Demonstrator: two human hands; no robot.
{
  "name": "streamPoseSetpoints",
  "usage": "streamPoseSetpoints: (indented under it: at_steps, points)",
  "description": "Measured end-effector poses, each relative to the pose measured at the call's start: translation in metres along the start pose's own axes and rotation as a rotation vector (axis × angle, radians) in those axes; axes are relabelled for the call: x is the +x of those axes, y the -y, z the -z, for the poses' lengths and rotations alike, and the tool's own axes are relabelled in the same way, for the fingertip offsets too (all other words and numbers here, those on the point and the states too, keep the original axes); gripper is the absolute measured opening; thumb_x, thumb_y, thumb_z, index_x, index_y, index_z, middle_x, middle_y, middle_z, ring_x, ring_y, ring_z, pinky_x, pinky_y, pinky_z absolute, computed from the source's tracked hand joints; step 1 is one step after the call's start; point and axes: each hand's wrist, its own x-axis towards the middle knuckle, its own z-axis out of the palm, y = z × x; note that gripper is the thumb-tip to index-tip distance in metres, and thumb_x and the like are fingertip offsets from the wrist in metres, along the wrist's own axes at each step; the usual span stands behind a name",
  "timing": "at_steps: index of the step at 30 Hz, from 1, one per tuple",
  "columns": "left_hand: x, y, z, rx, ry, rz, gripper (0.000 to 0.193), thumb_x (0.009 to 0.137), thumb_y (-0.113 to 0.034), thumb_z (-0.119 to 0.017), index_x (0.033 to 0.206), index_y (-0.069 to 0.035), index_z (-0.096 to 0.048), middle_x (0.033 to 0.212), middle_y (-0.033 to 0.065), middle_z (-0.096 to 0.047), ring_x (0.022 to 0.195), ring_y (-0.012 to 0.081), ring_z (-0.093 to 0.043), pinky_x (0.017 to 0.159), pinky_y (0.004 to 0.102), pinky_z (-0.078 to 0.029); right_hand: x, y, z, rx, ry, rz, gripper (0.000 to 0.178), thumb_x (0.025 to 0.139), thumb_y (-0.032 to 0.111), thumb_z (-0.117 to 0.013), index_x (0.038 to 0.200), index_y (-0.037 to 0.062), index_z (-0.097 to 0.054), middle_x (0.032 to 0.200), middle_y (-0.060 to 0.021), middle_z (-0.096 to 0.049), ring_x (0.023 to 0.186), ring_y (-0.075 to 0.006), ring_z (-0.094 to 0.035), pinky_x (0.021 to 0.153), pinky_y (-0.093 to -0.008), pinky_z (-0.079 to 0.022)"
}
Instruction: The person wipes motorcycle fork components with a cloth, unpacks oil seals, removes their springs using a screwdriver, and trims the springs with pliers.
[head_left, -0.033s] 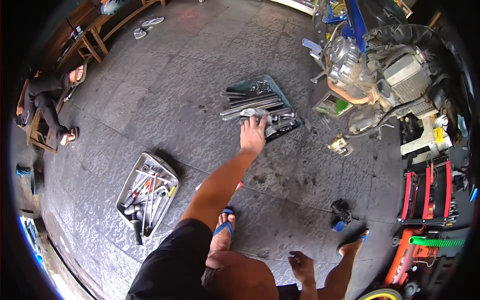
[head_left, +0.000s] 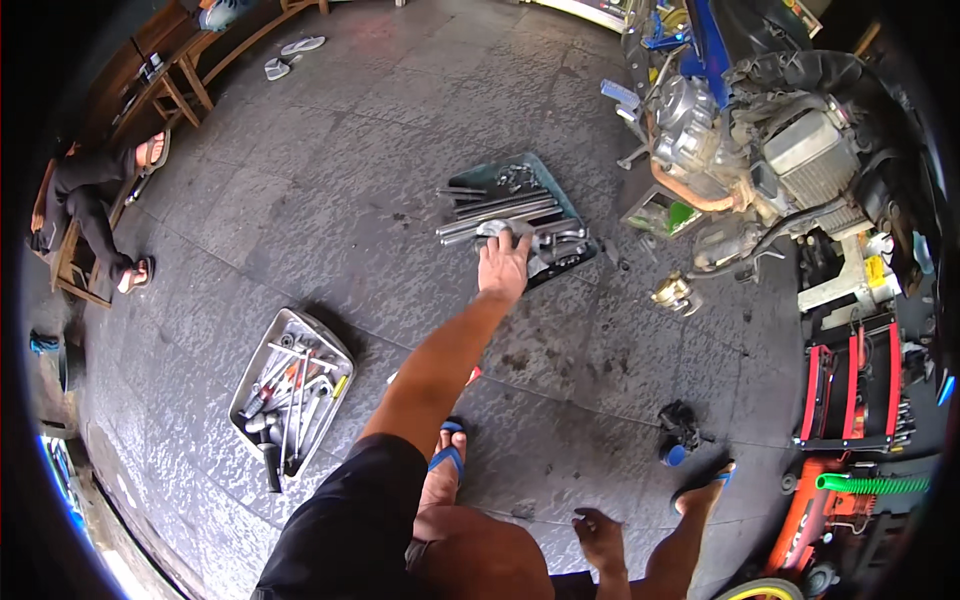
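My left hand (head_left: 503, 265) reaches out at the near edge of a dark teal tray (head_left: 556, 188) on the floor. Its fingers are spread and touch a crumpled whitish wrap (head_left: 490, 229) among the metal parts; what lies under the palm is hidden. Long metal tubes (head_left: 508, 207) lie across the tray, some ends jutting past its left side. Small bolts and fittings (head_left: 517, 176) sit at its far end, shiny curved parts (head_left: 567, 243) at its right. Low beside my right knee hangs my right hand (head_left: 602, 540), empty, its fingers loosely bent and apart.
Left of my arm stands a grey tray (head_left: 343, 352) full of hand tools. A partly dismantled motorbike with its engine (head_left: 690, 115) and radiator (head_left: 812, 150) fills the right. Below it stand a red-and-black rack (head_left: 852, 390) and a green coiled hose (head_left: 875, 484). A seated person's legs (head_left: 95, 215) show at left.
The whole picture has shifted very slightly left. My left hand stays on the same spot at the teal tray, and my right hand still hangs beside my knee.
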Motion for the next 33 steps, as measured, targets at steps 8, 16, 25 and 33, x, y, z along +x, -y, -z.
streamPoseSetpoints:
  at_steps: [8, 16, 25, 33]
  points:
    - [-0.014, -0.057, 0.077, -0.479, -0.257, -0.192, 0.010, 0.085, -0.015, -0.067, 0.087, -0.006, -0.067, 0.092, 0.0133, -0.063, 0.087, 0.0332, -0.059, 0.079, 0.0441, -0.047, 0.018, -0.010, -0.013, 0.150, -0.080, 0.001, 0.022, 0.090, 0.020, -0.066, 0.103, 0.0035, -0.072, 0.088, -0.0128, -0.074, 0.078, -0.0199, -0.071, 0.070, -0.0322, -0.055]
    - [-0.148, -0.127, 0.193, -1.243, 0.458, -0.305, 0.020, 0.096, -0.021, -0.063, 0.091, -0.002, -0.060, 0.082, 0.0144, -0.062, 0.079, 0.0349, -0.064, 0.069, 0.0435, -0.049, 0.128, 0.130, -0.032, 1.561, 0.124, -0.097, 0.020, 0.096, 0.026, -0.060, 0.099, 0.0075, -0.067, 0.078, -0.0033, -0.062, 0.065, -0.0171, -0.056, 0.061, -0.0276, -0.045]
    - [-0.188, -0.136, 0.181, -1.471, 0.798, -0.486, 0.020, 0.097, -0.020, -0.062, 0.101, -0.002, -0.054, 0.102, 0.0162, -0.057, 0.082, 0.0380, -0.063, 0.070, 0.0434, -0.048, 0.113, 0.151, -0.043, 1.128, 0.024, 0.127, 0.021, 0.093, 0.026, -0.062, 0.103, 0.0080, -0.067, 0.084, -0.0055, -0.065, 0.072, -0.0212, -0.060, 0.065, -0.0309, -0.048]
    - [-0.176, -0.117, 0.199, -1.295, 1.068, -0.609, 0.040, 0.094, -0.023, -0.063, 0.126, -0.001, -0.056, 0.121, 0.0151, -0.060, 0.081, 0.0293, -0.069, 0.070, 0.0402, -0.056, 0.131, 0.176, -0.008, 0.048, -0.520, 0.476, 0.023, 0.091, 0.026, -0.064, 0.107, 0.0084, -0.067, 0.089, -0.0074, -0.067, 0.077, -0.0249, -0.064, 0.069, -0.0338, -0.052]
